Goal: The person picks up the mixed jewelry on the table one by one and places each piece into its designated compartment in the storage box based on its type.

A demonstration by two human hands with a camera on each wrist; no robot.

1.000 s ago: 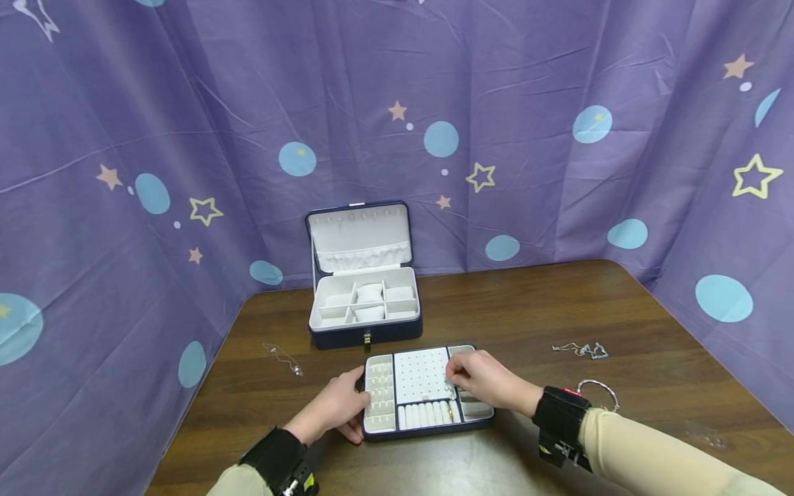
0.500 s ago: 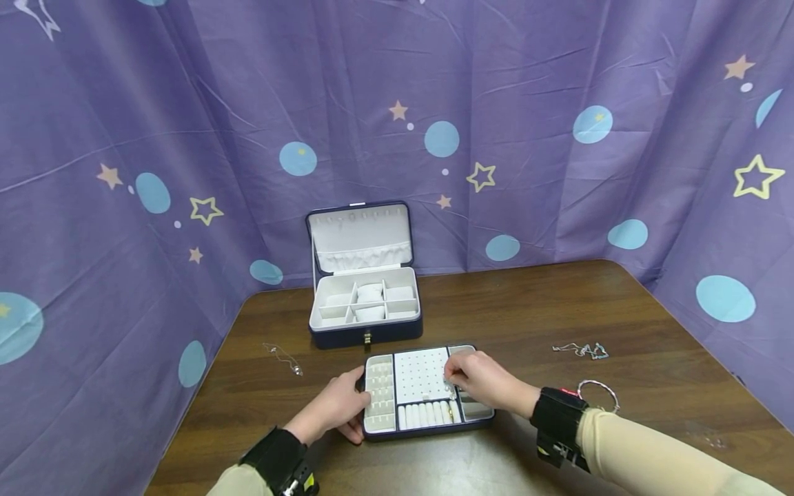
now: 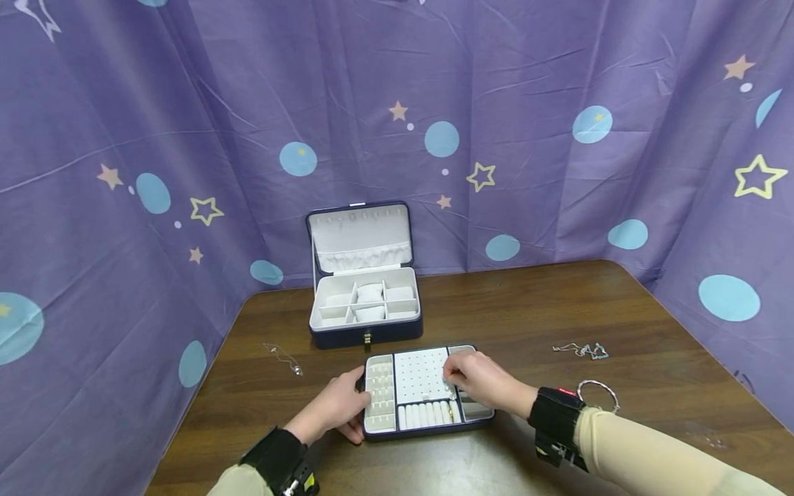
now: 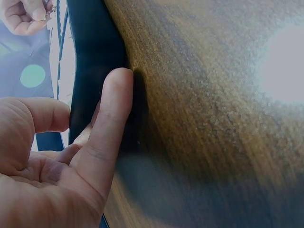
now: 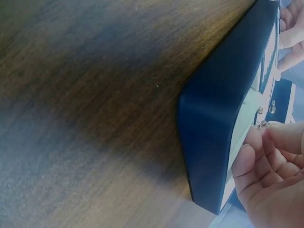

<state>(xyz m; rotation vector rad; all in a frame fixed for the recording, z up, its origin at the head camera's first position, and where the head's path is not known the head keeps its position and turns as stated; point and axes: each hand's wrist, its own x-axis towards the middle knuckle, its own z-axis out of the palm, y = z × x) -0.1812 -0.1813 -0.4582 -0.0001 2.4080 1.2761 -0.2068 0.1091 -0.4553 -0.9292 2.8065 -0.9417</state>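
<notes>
- So the tiny dangly earring [image 5: 262, 124] (pretty sure it's an earring, it's really small) is at the right hand's [image 3: 486, 379] fingertips, over the right side of the perforated earring panel [image 3: 418, 375]. Thumb and finger are pinching it.
- What's changed? Barely anything: over the last second the right hand has crept a hair to the left and that's it. Looks to me like fiddly work that's still mid-way, since the piece hasn't been let go. Can't tell whether it's through a hole.
- Left hand [image 3: 333, 403] is gripping the left end of the jewelry tray [image 3: 428, 432], thumb on the rim, fingers against the outside. The tray sits in the same spot, so I'd say that hold is keeping it steady.
- Just below the panel are white ring rolls [image 3: 424, 415], with a gold-coloured ring [image 3: 451, 413] tucked in near the right end.
- Behind the tray, the navy jewelry box [image 3: 347, 337] stands with its lid up.
- Elsewhere on the wooden table [image 3: 496, 310]: a pendant necklace [image 3: 297, 370] off left, a tangled chain [image 3: 583, 350] and a silvery bangle [image 3: 604, 385] over right. None of those have moved.
</notes>
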